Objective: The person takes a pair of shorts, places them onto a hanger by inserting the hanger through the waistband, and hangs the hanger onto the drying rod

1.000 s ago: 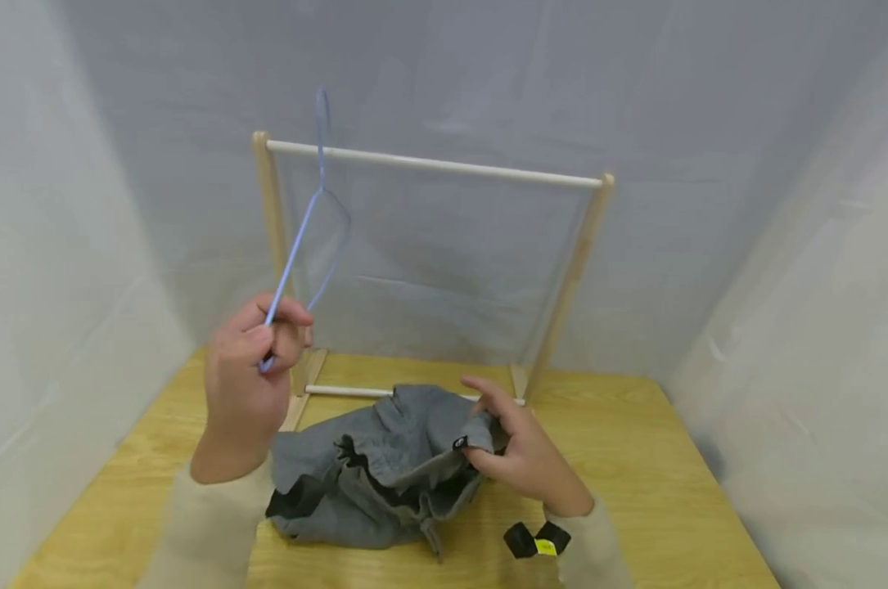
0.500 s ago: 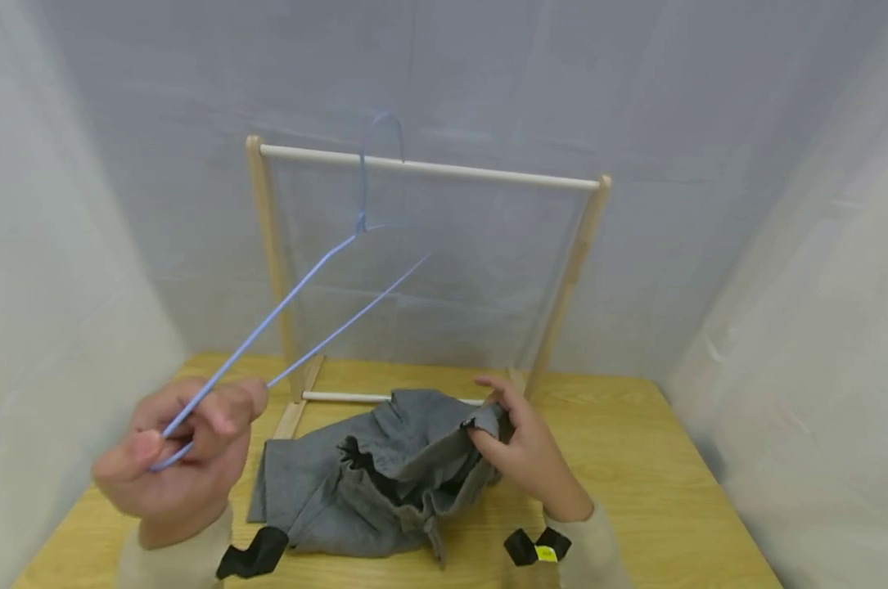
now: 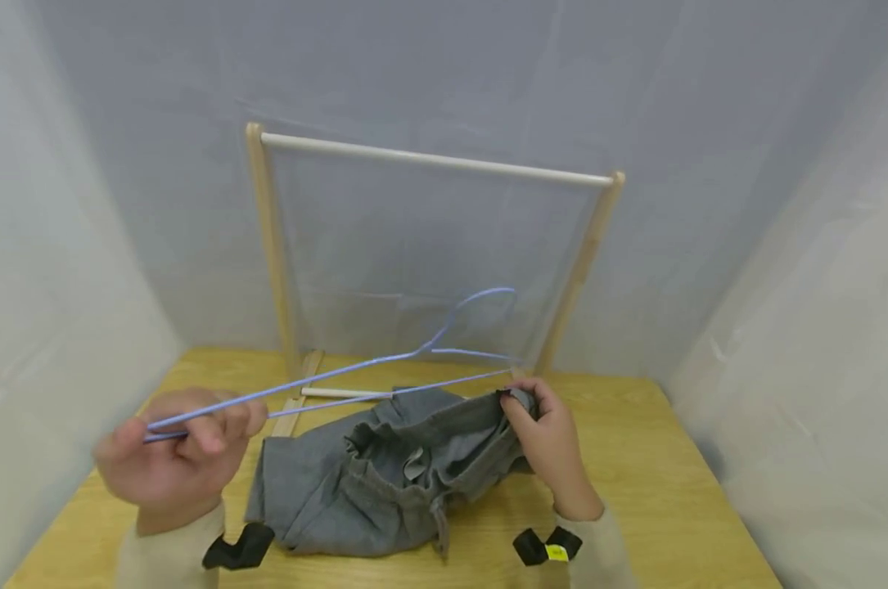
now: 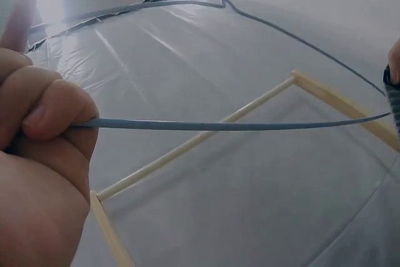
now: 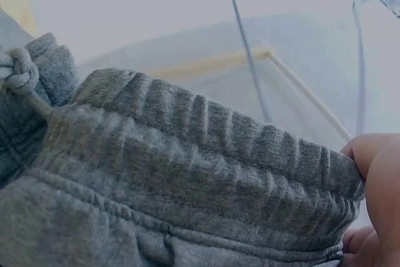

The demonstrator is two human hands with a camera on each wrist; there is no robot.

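Note:
My left hand [image 3: 174, 458] pinches one end of a thin blue wire hanger [image 3: 355, 368] and holds it almost flat over the table. Its hook [image 3: 488, 298] points right, near my right hand. The left wrist view shows my fingers [image 4: 53, 114] closed on the blue hanger wire [image 4: 237, 125]. A crumpled grey garment [image 3: 385, 474] with a ribbed waistband [image 5: 206, 136] and a knotted drawstring [image 5: 19, 70] lies on the wooden table [image 3: 657, 483]. My right hand [image 3: 550, 442] grips that waistband at its right end and lifts it a little.
A wooden clothes rack [image 3: 429, 245] with a white top rail [image 3: 429, 158] stands at the back of the table, behind the garment. White plastic sheeting [image 3: 797, 245] walls in the table on all sides. Black wrist straps [image 3: 539, 546] show at both cuffs.
The hanger has swung down from upright at the rack's top rail to nearly flat, hook now pointing right. My left hand dropped left; my right hand raised the waistband.

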